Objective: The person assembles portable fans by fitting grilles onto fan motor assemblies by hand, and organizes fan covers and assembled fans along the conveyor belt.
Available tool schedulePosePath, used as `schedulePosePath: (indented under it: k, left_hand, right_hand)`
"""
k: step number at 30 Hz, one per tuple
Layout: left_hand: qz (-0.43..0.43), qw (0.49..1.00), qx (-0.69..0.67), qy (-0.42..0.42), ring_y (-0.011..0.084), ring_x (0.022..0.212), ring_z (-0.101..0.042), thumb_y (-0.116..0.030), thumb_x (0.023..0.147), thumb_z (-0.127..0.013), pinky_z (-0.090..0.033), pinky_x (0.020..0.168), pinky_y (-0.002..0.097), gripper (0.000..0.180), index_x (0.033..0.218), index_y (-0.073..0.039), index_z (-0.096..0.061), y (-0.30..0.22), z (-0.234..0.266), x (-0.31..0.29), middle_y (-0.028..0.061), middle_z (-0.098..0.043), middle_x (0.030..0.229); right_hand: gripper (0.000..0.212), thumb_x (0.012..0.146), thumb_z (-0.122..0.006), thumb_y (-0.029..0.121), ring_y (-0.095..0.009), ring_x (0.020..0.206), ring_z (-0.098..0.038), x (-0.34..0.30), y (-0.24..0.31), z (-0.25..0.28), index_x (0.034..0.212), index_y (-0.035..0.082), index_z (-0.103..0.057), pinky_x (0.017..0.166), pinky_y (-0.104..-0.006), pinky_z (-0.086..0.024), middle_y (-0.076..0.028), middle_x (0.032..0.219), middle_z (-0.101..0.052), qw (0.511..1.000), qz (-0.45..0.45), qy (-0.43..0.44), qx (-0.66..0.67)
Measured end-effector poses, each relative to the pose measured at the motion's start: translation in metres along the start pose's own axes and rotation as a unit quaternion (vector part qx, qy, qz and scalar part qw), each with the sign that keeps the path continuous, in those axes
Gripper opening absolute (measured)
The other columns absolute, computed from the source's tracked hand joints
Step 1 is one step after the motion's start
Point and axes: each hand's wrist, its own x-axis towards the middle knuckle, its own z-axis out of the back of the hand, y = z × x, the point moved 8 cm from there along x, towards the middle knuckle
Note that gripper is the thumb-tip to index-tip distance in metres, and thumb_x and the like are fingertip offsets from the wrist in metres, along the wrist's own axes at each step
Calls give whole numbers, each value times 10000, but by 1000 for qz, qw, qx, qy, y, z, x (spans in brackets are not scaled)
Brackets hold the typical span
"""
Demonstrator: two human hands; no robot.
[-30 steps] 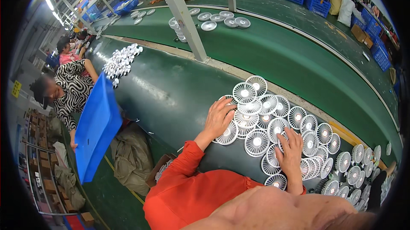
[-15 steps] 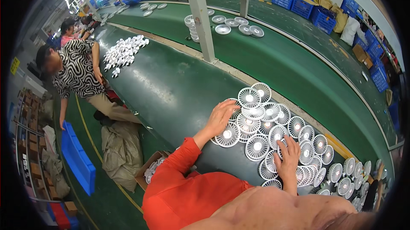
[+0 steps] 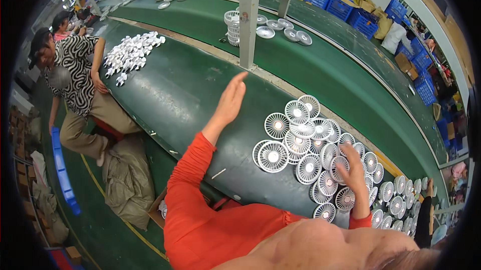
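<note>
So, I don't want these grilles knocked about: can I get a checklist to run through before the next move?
1. Left hand clear of the round white grilles: ok, open above green belt.
2. Right hand empty: cannot tell, it's over the grilles.
3. Grilles lying singly: not ok, many overlap.
4. Co-worker's hand away from the grilles: ok, near the small white parts.
5. Blue tray off the belt: ok, beside it.

A pale post [image 3: 247, 29] rises at the tabletop's [image 3: 190, 74] far edge, blue crates [image 3: 338, 7] beyond it; green floor [image 3: 120, 241] with a yellow line [image 3: 133, 227] lies past the near edge.
</note>
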Motion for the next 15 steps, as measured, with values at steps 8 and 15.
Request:
schedulePosePath:
  k: [8, 15]
  left_hand:
    - [-52, 993, 70, -83, 335, 1394, -277, -331, 1027, -369, -246, 1126, 399, 558, 1469, -20, -231, 28, 55, 89, 204, -284, 1500]
    - [-71, 980, 134, -127, 416, 1402, -201, -417, 1018, -343, -197, 1139, 456, 598, 1448, -3, -299, 81, 78, 204, 235, -302, 1488]
  right_hand:
    - [564, 894, -624, 173, -254, 1231, -502, 146, 13, 2, 1413, 103, -415, 957, -375, -463, -111, 1407, -466, 980, -8, 14, 197]
    - [597, 946, -579, 333, -276, 1199, -528, 275, 26, -35, 1448, 109, -347, 901, -379, -496, -147, 1387, -470, 958, -53, 53, 276]
